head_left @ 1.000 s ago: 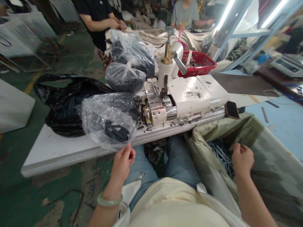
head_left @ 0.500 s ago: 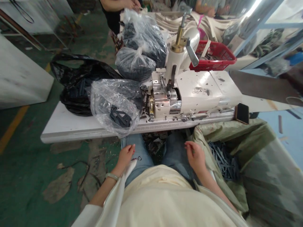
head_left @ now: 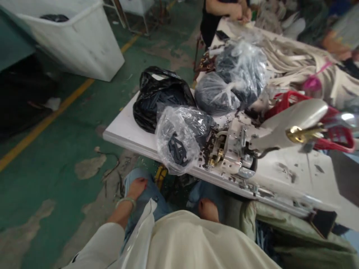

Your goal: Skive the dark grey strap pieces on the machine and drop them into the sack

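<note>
Both hands lowered to the lap, open bag of dark strips at the table's front edge

The left hand (head_left: 137, 188) is rested on the left leg of the blue jeans (head_left: 161, 205), its fingers bent; a pale bracelet (head_left: 126, 202) is worn at the wrist. The right hand (head_left: 208, 209) is placed over the right leg, partly hidden by the cream shirt (head_left: 190, 239). Whether either hand is spread wide, drawn narrow or closed on something cannot be told, as the fingers are small and blurred.

The open clear bag (head_left: 165, 130) is set on the white worktable (head_left: 127, 121), its mouth overhanging the front edge, and dark strips (head_left: 178, 151) are seen inside. Behind it, to the left, a black bag (head_left: 144, 112) is filled with more dark pieces. Farther back, a tied clear bag (head_left: 217, 95) is leaned against a larger one (head_left: 246, 67).

To the right, a white machine (head_left: 288, 168) is surrounded by dark scraps, and a red basket (head_left: 340, 138) is partly covered by its arm. At the near right, strips are held in a green cloth sack (head_left: 249, 215) below the tabletop. Pale straps (head_left: 294, 59) are spread across the far table, beside which a person's hands (head_left: 238, 12) are held together.
</note>
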Demonstrator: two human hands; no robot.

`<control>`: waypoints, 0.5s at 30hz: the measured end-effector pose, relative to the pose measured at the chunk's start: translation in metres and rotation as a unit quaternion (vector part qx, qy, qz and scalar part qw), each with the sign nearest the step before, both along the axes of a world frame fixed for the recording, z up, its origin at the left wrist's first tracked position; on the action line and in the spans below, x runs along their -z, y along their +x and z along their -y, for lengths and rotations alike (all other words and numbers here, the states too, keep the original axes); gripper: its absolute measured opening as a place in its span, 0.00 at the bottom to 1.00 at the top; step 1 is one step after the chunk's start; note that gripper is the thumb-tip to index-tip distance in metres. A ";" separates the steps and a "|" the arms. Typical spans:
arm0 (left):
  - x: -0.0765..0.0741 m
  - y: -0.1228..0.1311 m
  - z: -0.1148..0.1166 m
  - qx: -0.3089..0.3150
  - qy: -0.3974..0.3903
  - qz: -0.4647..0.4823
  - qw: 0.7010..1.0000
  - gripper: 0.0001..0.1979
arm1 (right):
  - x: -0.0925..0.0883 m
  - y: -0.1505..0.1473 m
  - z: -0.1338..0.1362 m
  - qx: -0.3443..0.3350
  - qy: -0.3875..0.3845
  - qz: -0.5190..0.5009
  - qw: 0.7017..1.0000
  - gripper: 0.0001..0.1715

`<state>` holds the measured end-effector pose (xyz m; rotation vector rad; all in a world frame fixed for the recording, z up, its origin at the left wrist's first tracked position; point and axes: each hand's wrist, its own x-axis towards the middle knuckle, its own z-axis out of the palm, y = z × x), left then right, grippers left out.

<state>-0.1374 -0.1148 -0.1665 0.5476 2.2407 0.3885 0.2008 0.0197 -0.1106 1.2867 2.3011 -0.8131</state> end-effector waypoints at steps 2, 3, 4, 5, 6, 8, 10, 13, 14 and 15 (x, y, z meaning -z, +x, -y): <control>-0.008 -0.001 0.019 -0.058 -0.016 0.024 0.998 0.18 | -0.014 -0.012 -0.001 -0.060 -0.012 0.026 0.998 0.17; -0.013 0.000 0.029 -0.086 -0.020 0.029 0.996 0.17 | -0.019 -0.018 0.000 -0.091 -0.019 0.034 0.995 0.17; -0.018 0.002 0.039 -0.113 -0.020 0.030 0.993 0.15 | -0.024 -0.024 0.002 -0.122 -0.026 0.041 0.991 0.17; -0.023 0.004 0.050 -0.139 -0.019 0.028 0.990 0.13 | -0.027 -0.029 0.004 -0.152 -0.033 0.044 0.987 0.17; -0.027 0.008 0.062 -0.162 -0.014 0.024 0.986 0.12 | -0.029 -0.034 0.006 -0.182 -0.037 0.046 0.982 0.17; -0.035 0.015 0.085 -0.201 0.001 0.014 0.979 0.17 | -0.028 -0.045 0.013 -0.234 -0.043 0.045 0.970 0.17; -0.039 0.022 0.106 -0.233 0.021 0.006 0.972 0.20 | -0.021 -0.055 0.019 -0.276 -0.042 0.045 0.959 0.17; -0.036 0.028 0.132 -0.275 0.045 -0.013 0.960 0.20 | 0.002 -0.070 0.027 -0.320 -0.038 0.053 0.945 0.18; -0.033 0.028 0.139 -0.285 0.048 -0.021 0.957 0.20 | 0.013 -0.075 0.028 -0.330 -0.039 0.058 0.941 0.18; -0.028 0.027 0.144 -0.293 0.048 -0.029 0.954 0.20 | 0.026 -0.081 0.030 -0.338 -0.040 0.065 0.938 0.19</control>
